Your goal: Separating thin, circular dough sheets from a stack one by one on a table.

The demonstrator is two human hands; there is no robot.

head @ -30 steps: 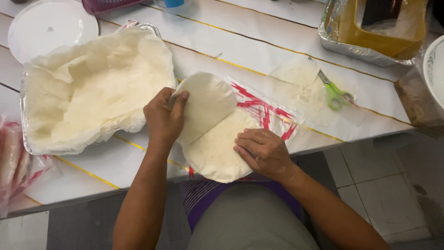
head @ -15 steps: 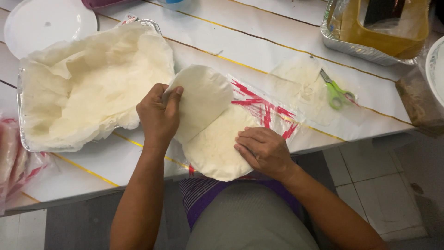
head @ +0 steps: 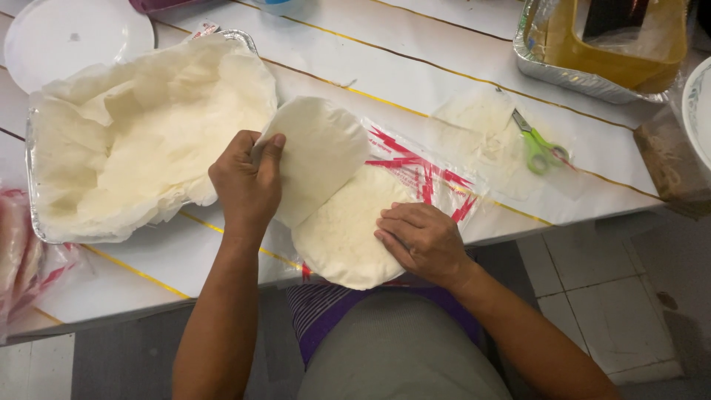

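The left hand (head: 248,181) pinches the left edge of a thin round white wrapper sheet (head: 315,155), lifted off the stack of round white wrappers (head: 344,230) at the near edge of the white counter (head: 415,67). The right hand (head: 422,241) presses flat on that stack, holding nothing. A foil tray of peeled sheets (head: 141,137) sits to the left.

Matt, floury-looking round wrapper sheet (head: 315,159) peeling off stack (head: 348,230); glossy clear plastic bag (head: 426,170) lying beneath; shiny foil tray (head: 33,215) holding crinkled matt sheets; green plastic-handled scissors (head: 539,144).
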